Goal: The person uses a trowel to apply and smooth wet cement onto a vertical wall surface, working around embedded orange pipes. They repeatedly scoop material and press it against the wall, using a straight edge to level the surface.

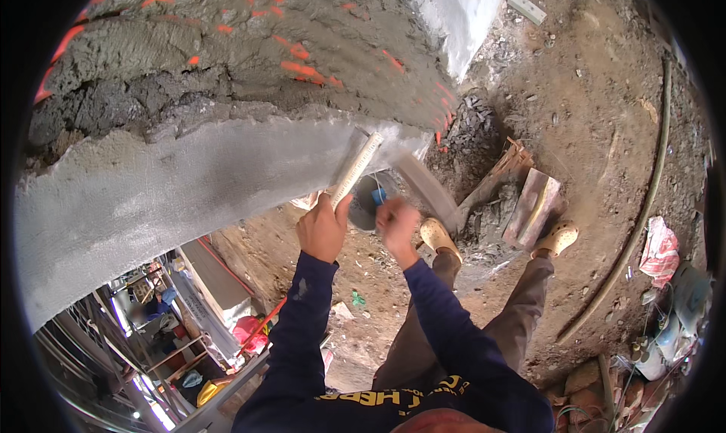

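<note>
My left hand [324, 227] is closed round the lower end of a long, narrow cream-coloured strip [355, 170] with print along it. The strip slants up to the right, its far end over the smooth grey plaster face [189, 172]. To the right, my right hand [398, 223] has its fingers curled in and is smeared by motion. What it holds, if anything, cannot be made out. Just behind it are a dark round bucket [363, 215] and a small blue object [379, 196]. A blurred grey-brown board [427, 191] slants beyond that hand, with no visible contact.
Rough wet mortar [249, 70] with orange streaks covers the upper left. A wooden block [532, 207] and mortar rubble lie between my shoes. A long hose or pole [635, 240] curves along the dirt at right, near a red-and-white bag [659, 251]. Lumber and clutter fill the lower left.
</note>
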Demonstrator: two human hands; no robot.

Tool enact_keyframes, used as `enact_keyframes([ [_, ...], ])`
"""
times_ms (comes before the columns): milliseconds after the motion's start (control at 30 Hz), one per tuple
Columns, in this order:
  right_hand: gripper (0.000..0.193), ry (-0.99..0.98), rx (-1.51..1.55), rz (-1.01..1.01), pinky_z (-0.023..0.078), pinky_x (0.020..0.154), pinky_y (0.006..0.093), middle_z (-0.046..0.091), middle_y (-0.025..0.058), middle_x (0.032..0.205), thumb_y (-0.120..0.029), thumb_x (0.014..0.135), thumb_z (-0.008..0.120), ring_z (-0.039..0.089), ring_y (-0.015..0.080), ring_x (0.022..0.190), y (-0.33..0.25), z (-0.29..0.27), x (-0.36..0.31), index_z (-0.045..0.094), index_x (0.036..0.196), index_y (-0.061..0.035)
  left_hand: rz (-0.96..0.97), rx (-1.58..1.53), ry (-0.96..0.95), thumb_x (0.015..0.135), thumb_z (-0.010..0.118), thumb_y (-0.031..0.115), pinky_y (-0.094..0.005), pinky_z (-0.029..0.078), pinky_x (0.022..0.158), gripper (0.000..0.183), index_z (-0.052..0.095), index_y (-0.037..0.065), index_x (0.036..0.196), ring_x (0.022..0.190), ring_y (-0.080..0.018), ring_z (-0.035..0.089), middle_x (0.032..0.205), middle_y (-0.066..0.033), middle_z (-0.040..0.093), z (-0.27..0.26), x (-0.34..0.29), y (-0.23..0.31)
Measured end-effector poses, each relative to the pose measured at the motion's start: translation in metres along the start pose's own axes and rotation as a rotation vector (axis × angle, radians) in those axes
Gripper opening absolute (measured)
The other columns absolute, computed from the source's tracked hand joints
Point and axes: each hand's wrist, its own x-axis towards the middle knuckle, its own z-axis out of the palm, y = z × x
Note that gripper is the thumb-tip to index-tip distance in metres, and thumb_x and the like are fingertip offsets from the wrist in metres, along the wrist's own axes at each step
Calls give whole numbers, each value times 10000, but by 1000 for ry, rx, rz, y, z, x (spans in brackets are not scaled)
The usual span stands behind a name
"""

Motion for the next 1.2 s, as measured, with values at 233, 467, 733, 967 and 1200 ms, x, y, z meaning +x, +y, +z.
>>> enact_keyframes([
  [233, 628, -197, 201, -386, 218, 382, 281, 353, 9, 541, -687, 848, 469, 300, 118, 424, -8, -7, -16, 419, 701, -79, -23, -31, -1, 926, 560, 393, -482, 464, 552, 397, 592, 0, 878, 610, -407, 614, 651, -214, 616, 17, -3, -8],
  [467, 692, 198, 5, 206, 189, 386, 262, 350, 12, 552, -764, 805, 464, 304, 119, 426, -5, -22, -10, 407, 724, -78, 30, -81, 95, 904, 586, 419, -466, 484, 531, 418, 549, 25, 772, 585, -387, 623, 634, -189, 618, 31, -2, -16],
  [733, 620, 74, -268, 210, 234, 409, 267, 387, 33, 560, -672, 882, 449, 338, 118, 463, -2, -31, 4, 443, 712, -75, -13, -229, 58, 941, 544, 367, -479, 457, 546, 392, 577, -23, 938, 644, -431, 607, 688, -240, 607, 49, 3, -6],
  [967, 704, -207, -224, -273, 256, 393, 265, 399, 33, 588, -754, 801, 485, 378, 120, 463, -32, -43, -11, 462, 777, -52, -24, -433, 82, 930, 567, 354, -480, 454, 530, 349, 562, 13, 858, 620, -416, 603, 653, -213, 605, 64, -7, 15],
  [1200, 590, -16, -571, -33, 288, 425, 242, 445, 31, 630, -610, 878, 539, 373, 87, 478, -136, -68, -29, 450, 768, -37, -92, -593, 122, 946, 534, 351, -496, 460, 553, 332, 568, 21, 929, 647, -422, 607, 709, -222, 628, 76, -20, 33],
])
